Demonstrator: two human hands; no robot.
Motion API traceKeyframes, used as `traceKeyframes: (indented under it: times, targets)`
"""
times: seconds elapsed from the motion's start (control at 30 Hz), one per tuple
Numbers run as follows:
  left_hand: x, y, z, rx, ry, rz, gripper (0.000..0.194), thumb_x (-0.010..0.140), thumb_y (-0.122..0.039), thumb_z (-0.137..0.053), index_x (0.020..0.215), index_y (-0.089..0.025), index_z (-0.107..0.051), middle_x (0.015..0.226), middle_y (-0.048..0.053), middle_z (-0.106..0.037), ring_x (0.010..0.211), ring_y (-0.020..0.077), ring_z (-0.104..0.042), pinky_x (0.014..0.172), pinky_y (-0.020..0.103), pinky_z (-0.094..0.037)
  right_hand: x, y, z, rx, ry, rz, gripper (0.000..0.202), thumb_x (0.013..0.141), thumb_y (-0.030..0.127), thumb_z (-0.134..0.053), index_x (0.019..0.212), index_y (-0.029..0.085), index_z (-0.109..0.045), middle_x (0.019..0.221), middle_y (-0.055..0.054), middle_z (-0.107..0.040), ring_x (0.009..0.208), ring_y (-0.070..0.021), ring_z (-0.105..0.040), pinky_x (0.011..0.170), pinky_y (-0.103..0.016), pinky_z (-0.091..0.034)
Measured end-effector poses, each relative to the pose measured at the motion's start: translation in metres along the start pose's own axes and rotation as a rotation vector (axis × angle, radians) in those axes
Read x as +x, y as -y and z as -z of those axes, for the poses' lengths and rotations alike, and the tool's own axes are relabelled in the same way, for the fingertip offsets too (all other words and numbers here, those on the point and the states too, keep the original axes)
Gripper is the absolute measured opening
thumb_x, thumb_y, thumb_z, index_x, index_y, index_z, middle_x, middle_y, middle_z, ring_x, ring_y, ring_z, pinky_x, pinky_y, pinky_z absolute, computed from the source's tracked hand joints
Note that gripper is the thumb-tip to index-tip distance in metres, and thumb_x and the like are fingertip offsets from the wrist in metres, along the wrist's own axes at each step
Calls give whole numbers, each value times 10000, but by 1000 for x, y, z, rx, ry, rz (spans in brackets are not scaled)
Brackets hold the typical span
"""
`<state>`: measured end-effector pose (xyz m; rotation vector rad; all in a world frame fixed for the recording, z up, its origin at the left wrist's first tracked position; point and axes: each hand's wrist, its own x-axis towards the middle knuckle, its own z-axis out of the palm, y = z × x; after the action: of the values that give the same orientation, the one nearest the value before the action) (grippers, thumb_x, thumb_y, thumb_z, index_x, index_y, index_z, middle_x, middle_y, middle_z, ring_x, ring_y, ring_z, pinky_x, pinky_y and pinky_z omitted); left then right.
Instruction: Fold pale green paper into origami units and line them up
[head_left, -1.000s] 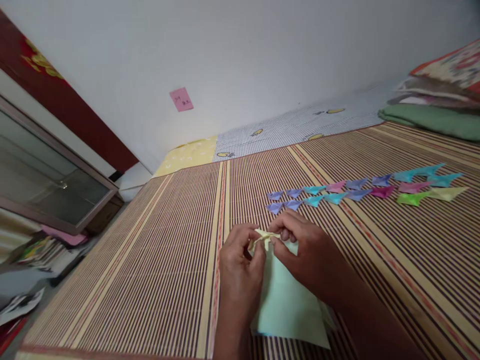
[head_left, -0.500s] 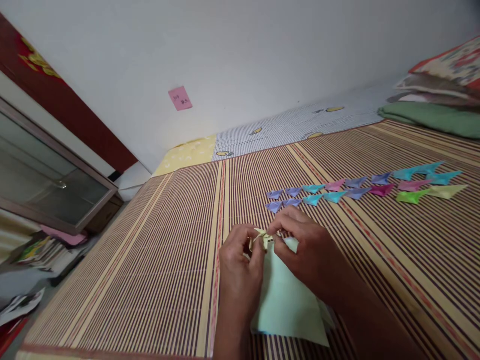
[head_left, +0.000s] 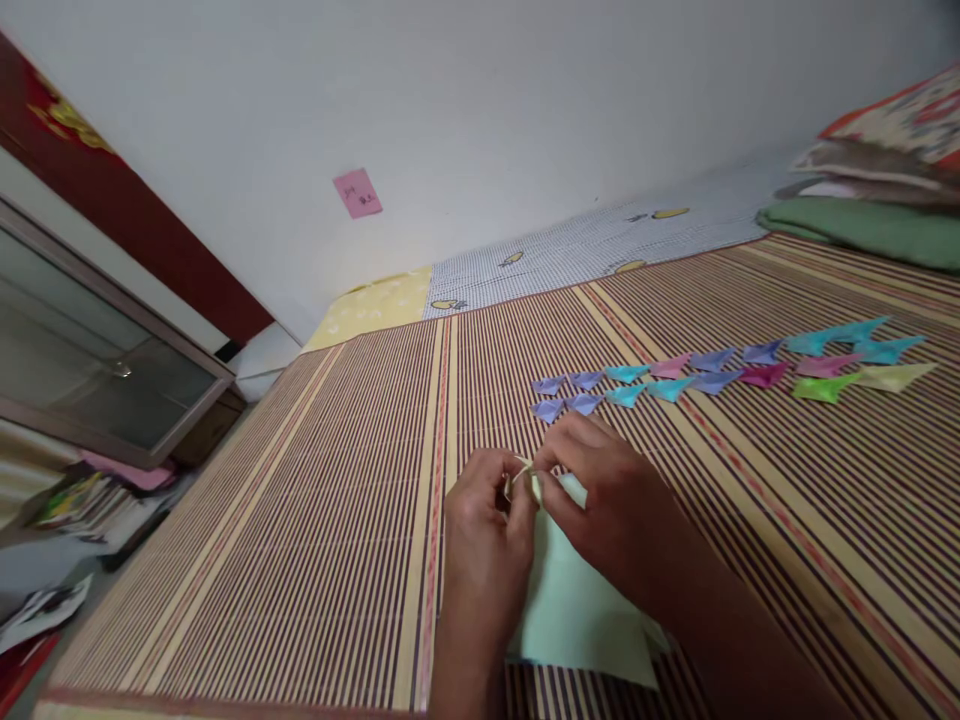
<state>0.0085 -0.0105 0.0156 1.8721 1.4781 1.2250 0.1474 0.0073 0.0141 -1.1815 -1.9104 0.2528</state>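
Observation:
Between the fingertips of both hands is a small folded piece of pale yellow paper (head_left: pixel 526 468), mostly covered by the fingers. My left hand (head_left: pixel 489 520) pinches it from the left, thumb against forefinger. From the right, my right hand (head_left: pixel 600 480) is closed on its other side. Under my hands lie sheets of pale green paper (head_left: pixel 581 610), slightly fanned at the lower right corner. Just beyond my right hand, several small folded paper figures stand in two rows, among them a purple one (head_left: pixel 548 410) and a turquoise one (head_left: pixel 626 395).
A striped bamboo mat (head_left: pixel 300 530) covers the bed. Folded green bedding (head_left: pixel 862 230) and a patterned pillow (head_left: pixel 907 125) are stacked at the far right. A pink note (head_left: pixel 358 193) is stuck on the wall. At left stands a glass-fronted cabinet (head_left: pixel 105 350), with books (head_left: pixel 90 510) below.
Both hands have shifted slightly, the left a little to the right and closer to the right hand. Less of the folded yellow paper shows between the fingers now.

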Motion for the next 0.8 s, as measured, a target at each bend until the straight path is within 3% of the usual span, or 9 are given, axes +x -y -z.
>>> traceKeyframes:
  times: [0.33,0.8]
  targets:
    - [-3,0,3,-173,74,202,130,929,-182,-583,808,-205,-625,734,-10,-566,616,130,-485,538,253,-390,2,-1,-1,-3,17,83,155,822,67,-558,718,180,-544,792,-43,-577,779,-220,-521,696,-350,-391]
    - [-1,3,5,-224,76,201,51,877,-190,-637,832,-210,-650,755,-8,-594,616,132,-530,541,252,-441,2,0,2,213,63,15,173,844,51,-539,764,204,-556,851,-41,-584,853,-225,-545,755,-358,-429]
